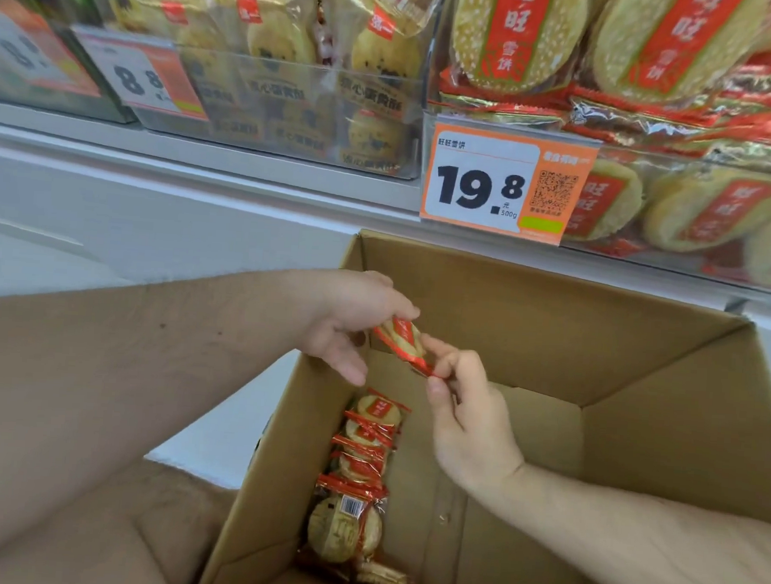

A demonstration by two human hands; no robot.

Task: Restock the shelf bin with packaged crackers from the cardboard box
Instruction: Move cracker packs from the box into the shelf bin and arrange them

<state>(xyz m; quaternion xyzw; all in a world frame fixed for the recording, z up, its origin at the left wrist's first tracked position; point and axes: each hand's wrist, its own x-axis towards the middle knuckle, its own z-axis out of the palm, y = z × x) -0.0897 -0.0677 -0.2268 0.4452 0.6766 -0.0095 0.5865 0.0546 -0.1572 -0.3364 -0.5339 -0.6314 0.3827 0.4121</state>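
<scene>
An open cardboard box (597,350) stands below the shelf. Several red-and-clear cracker packets (364,462) lie along its bottom left side. Over the box's left rim, one cracker packet (402,338) is held between both hands. My left hand (350,321) pinches its upper end. My right hand (462,405) grips its lower red edge with fingertips. The clear shelf bin (673,273) at upper right is heaped with the same red-labelled crackers (660,56).
An orange price tag (494,185) reading 19.8 hangs on the bin's front. To its left is another clear bin (293,150) of yellow pastry packets with price tags reading 8.8. A white shelf ledge runs beneath the bins.
</scene>
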